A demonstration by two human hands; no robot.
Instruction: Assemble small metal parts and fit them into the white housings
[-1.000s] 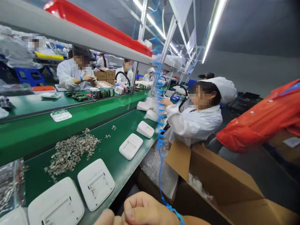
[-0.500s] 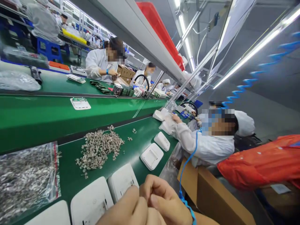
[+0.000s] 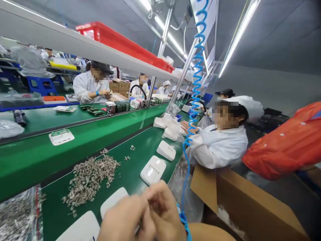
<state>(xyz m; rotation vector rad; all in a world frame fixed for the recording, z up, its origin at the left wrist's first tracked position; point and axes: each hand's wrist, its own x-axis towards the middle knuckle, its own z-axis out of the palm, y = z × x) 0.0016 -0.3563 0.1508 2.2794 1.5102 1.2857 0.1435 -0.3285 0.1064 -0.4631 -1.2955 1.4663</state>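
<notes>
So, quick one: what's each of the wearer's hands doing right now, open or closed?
Left hand: curled closed; too blurred to tell what it holds, if anything.
Right hand: curled closed, up against the left; contents cannot be told.

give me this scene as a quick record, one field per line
left hand: fingers curled, beside the other hand; any held item unclear
right hand: fingers bent, blue strap at wrist
white housings: several, on green bench
small metal parts: loose heap on bench
clear bag: metal pieces inside
cardboard box: open, right of bench
</notes>
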